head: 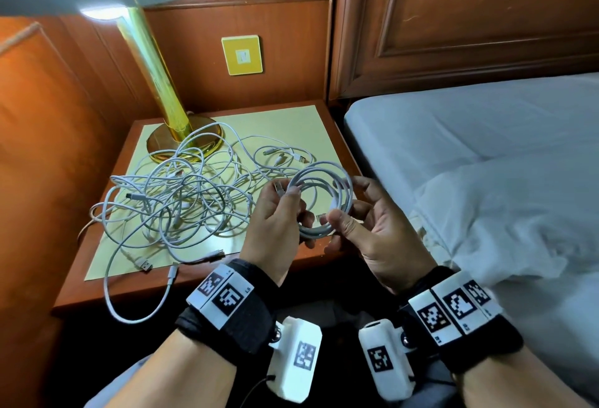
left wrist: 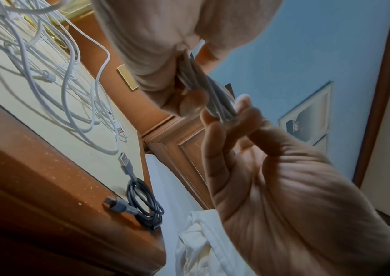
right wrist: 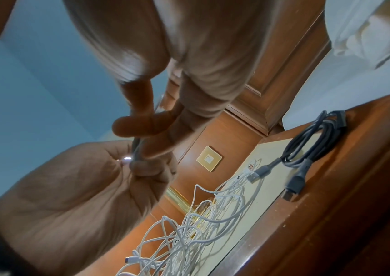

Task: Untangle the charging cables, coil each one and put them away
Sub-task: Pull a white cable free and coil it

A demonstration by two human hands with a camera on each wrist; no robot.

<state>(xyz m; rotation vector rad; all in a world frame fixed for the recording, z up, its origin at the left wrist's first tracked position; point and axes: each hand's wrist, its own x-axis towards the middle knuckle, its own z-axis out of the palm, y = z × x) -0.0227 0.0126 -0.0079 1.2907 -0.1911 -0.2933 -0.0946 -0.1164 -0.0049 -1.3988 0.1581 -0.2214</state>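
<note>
Both hands hold a coiled white cable above the nightstand's front right corner. My left hand pinches the coil's left side, with a USB plug sticking up beside the thumb. My right hand grips the lower right of the coil, thumb on top. In the left wrist view the left hand pinches the bundled strands. The right hand curls round them in the right wrist view. A tangle of white cables lies on the nightstand.
A coiled grey cable rests at the nightstand's corner by the bed, hidden behind my hands in the head view. A brass lamp stands at the back left, cables looped over its base. The white bed is on the right.
</note>
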